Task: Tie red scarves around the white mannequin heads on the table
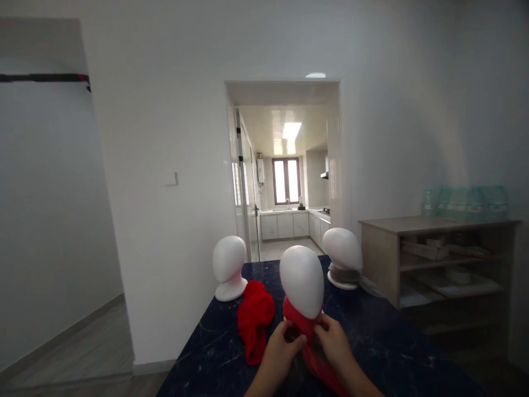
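A white mannequin head (301,278) stands before me on the dark blue table. Round its neck goes a red scarf (320,366), whose loose end trails down toward me between my forearms. My left hand (283,348) pinches the scarf at the left of the neck, thumb toward the middle. On the other side, my right hand (332,337) has its fingers closed on the cloth just below the chin. The fingertips partly hide the fabric. Left of the head lies a bright red knitted item (255,317), crumpled on the tabletop.
Two more white mannequin heads stand farther back, one at the left (229,264) and one at the right (343,251) with greyish cloth round its neck. The marbled blue table (215,347) reaches toward a kitchen doorway. A wooden shelf unit (378,253) with bottles (467,203) stands right.
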A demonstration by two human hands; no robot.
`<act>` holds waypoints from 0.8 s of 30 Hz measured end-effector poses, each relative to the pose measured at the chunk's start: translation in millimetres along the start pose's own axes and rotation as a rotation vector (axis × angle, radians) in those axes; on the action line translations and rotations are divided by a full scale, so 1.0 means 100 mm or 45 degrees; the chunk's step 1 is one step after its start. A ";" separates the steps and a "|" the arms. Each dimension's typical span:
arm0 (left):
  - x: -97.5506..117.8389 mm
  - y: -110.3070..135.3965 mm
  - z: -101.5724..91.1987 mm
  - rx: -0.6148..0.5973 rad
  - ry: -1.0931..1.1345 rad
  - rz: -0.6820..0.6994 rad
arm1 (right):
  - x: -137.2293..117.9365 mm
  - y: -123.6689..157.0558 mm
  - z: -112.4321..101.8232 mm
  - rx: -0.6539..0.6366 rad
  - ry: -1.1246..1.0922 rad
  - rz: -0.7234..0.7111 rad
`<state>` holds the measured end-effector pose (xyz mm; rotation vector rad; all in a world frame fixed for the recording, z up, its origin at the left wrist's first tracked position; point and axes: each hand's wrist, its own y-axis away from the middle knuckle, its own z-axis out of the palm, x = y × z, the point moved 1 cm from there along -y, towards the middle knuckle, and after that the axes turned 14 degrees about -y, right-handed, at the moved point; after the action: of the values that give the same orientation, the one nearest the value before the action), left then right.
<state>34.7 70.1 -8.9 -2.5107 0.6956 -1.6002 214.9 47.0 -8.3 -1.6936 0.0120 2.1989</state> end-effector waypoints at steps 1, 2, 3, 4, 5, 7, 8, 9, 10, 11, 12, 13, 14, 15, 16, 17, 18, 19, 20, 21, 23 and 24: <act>-0.01 0.00 0.01 -0.009 -0.024 0.010 | -0.02 0.01 0.03 -0.041 -0.023 -0.005; -0.02 0.00 0.01 -0.015 -0.048 0.018 | -0.03 0.02 0.05 -0.079 -0.037 -0.024; -0.02 -0.01 0.03 -0.020 -0.066 0.026 | -0.04 0.03 0.06 -0.108 -0.044 -0.044; -0.02 -0.01 0.04 -0.020 -0.079 0.028 | -0.05 0.04 0.08 -0.125 -0.046 -0.054; -0.01 -0.01 0.05 -0.016 -0.090 0.023 | -0.06 0.05 0.08 -0.140 -0.042 -0.058; 0.02 -0.02 0.08 0.019 -0.093 -0.016 | -0.08 0.06 0.09 -0.168 -0.047 -0.038; 0.04 -0.02 0.09 0.044 -0.084 -0.044 | -0.08 0.07 0.09 -0.183 -0.072 -0.013; 0.06 -0.03 0.10 0.065 -0.072 -0.074 | -0.08 0.07 0.09 -0.200 -0.111 0.024; 0.08 -0.03 0.10 0.083 -0.061 -0.100 | -0.07 0.08 0.10 -0.214 -0.155 0.066; 0.10 -0.04 0.10 0.100 -0.059 -0.123 | -0.06 0.08 0.10 -0.223 -0.196 0.103; 0.11 -0.05 0.09 0.118 -0.063 -0.140 | -0.05 0.07 0.10 -0.226 -0.225 0.132; 0.12 -0.06 0.08 0.135 -0.072 -0.153 | -0.03 0.07 0.11 -0.217 -0.246 0.151; 0.12 -0.06 0.07 0.149 -0.080 -0.164 | -0.01 0.06 0.11 -0.195 -0.271 0.162; 0.12 -0.06 0.05 0.164 -0.080 -0.174 | 0.01 0.05 0.11 -0.153 -0.303 0.172; 0.11 -0.07 0.04 0.176 -0.066 -0.187 | 0.03 0.04 0.11 -0.090 -0.329 0.191; 0.10 -0.07 0.03 0.181 -0.036 -0.196 | 0.04 0.04 0.11 -0.019 -0.335 0.222; 0.10 -0.07 0.02 0.178 0.007 -0.203 | 0.06 0.03 0.10 0.044 -0.319 0.263; 0.10 -0.07 0.01 0.169 0.056 -0.205 | 0.07 0.03 0.10 0.076 -0.282 0.308; 0.10 -0.07 0.01 0.156 0.108 -0.200 | 0.08 0.03 0.11 0.072 -0.233 0.351; 0.11 -0.07 0.00 0.141 0.155 -0.191 | 0.09 0.04 0.12 0.048 -0.183 0.385; 0.12 -0.06 0.01 0.112 0.210 -0.169 | 0.10 0.05 0.15 -0.012 -0.122 0.407; 0.13 -0.06 0.01 0.100 0.221 -0.159 | 0.11 0.06 0.16 -0.017 -0.100 0.399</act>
<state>42.3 70.1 2.9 -2.4249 0.4892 -1.8662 196.4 48.0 -15.2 -1.7075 0.2598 2.4929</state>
